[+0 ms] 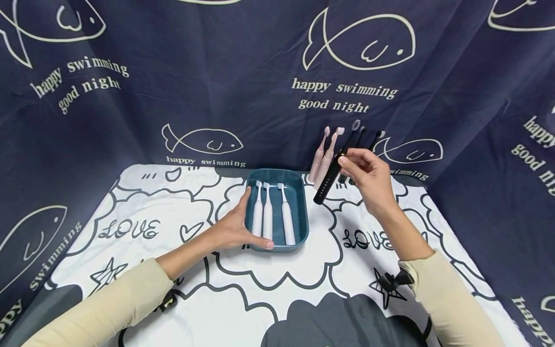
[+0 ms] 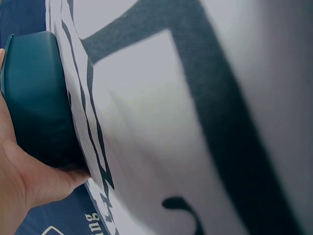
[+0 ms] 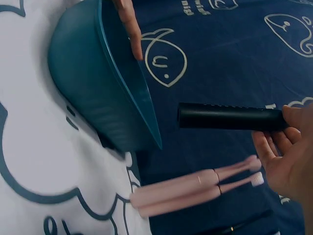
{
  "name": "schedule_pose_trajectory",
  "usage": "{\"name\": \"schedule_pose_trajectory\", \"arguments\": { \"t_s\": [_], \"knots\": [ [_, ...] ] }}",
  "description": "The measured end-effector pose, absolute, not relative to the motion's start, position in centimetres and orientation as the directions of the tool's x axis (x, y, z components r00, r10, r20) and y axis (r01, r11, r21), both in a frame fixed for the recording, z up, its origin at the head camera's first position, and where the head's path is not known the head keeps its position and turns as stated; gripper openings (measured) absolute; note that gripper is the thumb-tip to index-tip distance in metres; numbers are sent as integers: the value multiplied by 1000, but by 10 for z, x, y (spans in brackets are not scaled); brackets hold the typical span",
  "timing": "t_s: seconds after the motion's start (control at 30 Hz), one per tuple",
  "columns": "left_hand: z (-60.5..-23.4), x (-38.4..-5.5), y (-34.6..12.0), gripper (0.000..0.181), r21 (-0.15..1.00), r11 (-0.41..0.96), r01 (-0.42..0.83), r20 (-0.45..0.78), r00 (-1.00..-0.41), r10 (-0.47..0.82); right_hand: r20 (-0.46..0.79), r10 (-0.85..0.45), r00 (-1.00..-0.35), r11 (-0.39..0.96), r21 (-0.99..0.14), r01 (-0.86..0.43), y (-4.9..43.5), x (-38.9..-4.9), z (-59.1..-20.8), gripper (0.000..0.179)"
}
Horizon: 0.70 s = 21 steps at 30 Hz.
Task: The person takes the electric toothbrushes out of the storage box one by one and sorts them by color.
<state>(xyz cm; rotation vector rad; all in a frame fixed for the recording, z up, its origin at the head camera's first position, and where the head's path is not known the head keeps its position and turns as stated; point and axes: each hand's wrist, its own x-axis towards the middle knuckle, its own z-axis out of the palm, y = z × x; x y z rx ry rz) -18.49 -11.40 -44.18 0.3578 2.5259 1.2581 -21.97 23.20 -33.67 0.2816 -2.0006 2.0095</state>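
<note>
My right hand (image 1: 368, 176) pinches a black electric toothbrush (image 1: 328, 183) near its neck, its handle slanting down toward the right side of a teal plastic bin (image 1: 301, 212). In the right wrist view, the base of that black handle points at the bin's rim. Three white electric toothbrushes (image 1: 268, 214) lie inside the bin, two close together on the left and one apart on the right. At the bin's near left corner, my left hand (image 1: 234, 229) holds it, thumb over the near rim and fingers along the left wall.
Two pink electric toothbrushes (image 1: 325, 164) are at the table's back edge, right of the bin. More black toothbrushes (image 1: 378, 137) stand beyond my right hand, partly hidden by it. A dark blue fish-print curtain (image 1: 273, 86) rises behind the cloth-covered table (image 1: 169, 241).
</note>
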Motion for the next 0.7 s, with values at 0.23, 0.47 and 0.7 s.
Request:
{"name": "schedule_pose_trajectory", "arguments": {
  "t_s": [0.23, 0.47, 0.7],
  "knots": [
    [-442, -185, -113, 174, 806, 585, 89, -149, -926, 346, 344, 129, -930, -12, -937, -348, 254, -226, -338, 16],
    [-442, -185, -113, 174, 807, 583, 92, -149, -924, 352, 332, 187, -925, 15, -942, -335, 276, -239, -348, 13],
    [-442, -185, -112, 175, 807, 583, 88, -153, -924, 351, 307, 223, -925, 33, -951, -307, 293, -251, -359, 14]
  ]
}}
